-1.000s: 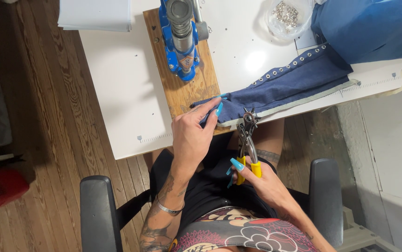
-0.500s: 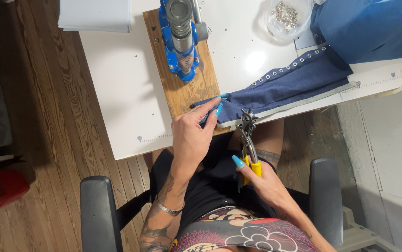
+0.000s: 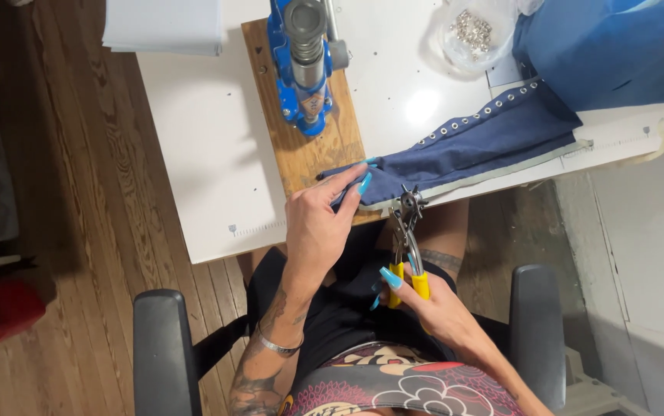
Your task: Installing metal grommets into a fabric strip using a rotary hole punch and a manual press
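A strip of dark blue fabric (image 3: 470,146) with a row of metal eyelets lies across the white table (image 3: 208,154), its near end on a wooden board (image 3: 324,150). My left hand (image 3: 320,219) presses that end of the fabric flat with its fingertips. My right hand (image 3: 424,300) grips the yellow handles of a hole punch plier (image 3: 406,231), whose metal head sits at the fabric's edge by the table's front.
A blue hand press (image 3: 305,62) stands on the wooden board. A clear bag of metal eyelets (image 3: 470,31) and a lighter blue cloth (image 3: 617,46) lie at the back right. Black chair armrests (image 3: 166,347) flank me over a wood floor.
My right hand and the plier have shifted very slightly; the left hand stays on the fabric end.
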